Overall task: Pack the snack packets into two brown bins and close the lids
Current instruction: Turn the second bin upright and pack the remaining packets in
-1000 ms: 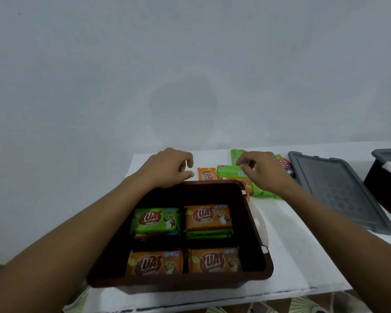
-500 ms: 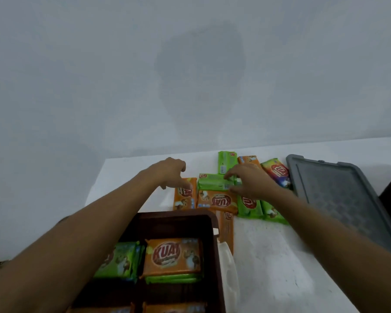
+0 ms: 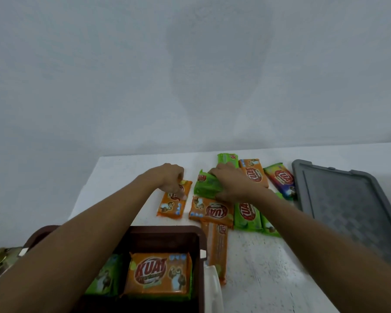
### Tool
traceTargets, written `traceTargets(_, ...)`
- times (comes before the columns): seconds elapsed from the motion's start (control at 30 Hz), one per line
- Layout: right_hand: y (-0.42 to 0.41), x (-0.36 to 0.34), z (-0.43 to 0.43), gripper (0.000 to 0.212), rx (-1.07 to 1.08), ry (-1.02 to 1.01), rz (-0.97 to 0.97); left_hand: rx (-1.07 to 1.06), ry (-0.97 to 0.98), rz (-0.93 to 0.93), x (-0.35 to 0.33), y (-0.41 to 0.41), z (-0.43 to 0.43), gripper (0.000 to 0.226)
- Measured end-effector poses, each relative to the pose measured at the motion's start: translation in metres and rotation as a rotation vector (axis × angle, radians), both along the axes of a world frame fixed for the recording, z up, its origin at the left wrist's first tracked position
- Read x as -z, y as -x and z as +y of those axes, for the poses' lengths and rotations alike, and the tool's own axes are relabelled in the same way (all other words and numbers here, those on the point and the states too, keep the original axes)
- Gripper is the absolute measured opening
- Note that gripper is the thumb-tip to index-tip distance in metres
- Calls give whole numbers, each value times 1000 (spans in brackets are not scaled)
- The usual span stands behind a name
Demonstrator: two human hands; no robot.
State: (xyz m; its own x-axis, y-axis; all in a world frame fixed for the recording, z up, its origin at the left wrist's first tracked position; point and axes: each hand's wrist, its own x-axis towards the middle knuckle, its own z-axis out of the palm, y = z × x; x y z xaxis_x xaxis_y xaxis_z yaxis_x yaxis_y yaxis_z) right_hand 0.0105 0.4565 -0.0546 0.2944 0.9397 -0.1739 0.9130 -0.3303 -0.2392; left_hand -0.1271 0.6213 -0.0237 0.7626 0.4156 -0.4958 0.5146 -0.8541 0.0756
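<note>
Snack packets [image 3: 212, 211] lie loose on tabletop [image 3: 269, 267] beyond part-filled brown bin [image 3: 167, 231], within easy reach. Left grip [image 3: 171, 181] curled, pinching orange packet [image 3: 172, 206]. Right grip [image 3: 233, 184] clutching crumpled green packet [image 3: 205, 186]. Likely taking two per trip.

The bottom edge is cutting off the brown bin [image 3: 167, 229], and the left forearm [image 3: 88, 240] is covering its left side and most of the binned green packet [image 3: 104, 279]. The left grip [image 3: 169, 179] is hiding the top of an orange packet [image 3: 171, 207]; whether it is pinching or only pressing is not showing. The right grip [image 3: 233, 184] is wrapping round a crumpled green packet [image 3: 207, 187], its fingertips lying out of sight beneath. The right forearm [image 3: 314, 236] is masking part of a flat green packet [image 3: 246, 216]. The right edge is cropping the grey lid [image 3: 348, 211].
</note>
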Motion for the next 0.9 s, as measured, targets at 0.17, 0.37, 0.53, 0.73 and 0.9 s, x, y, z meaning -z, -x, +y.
traceTargets(0.17,1,-4,-5,56,110,-57,193,-91,68,-61,1,3,1,58)
traceTargets(0.37,-15,-21,-18,65,434,-230,574,-278,95,-281,-2,6,1,79)
traceTargets(0.53,-18,-27,-30,33,560,-274,871,-435,326,-481,-10,9,9,28)
traceTargets(0.73,-2,-45,-37,70,559,-278,1218,-539,763,-730,-30,17,6,16)
traceTargets(0.9,26,-68,-38,50,466,-410,1612,-447,564,-896,-56,48,6,27)
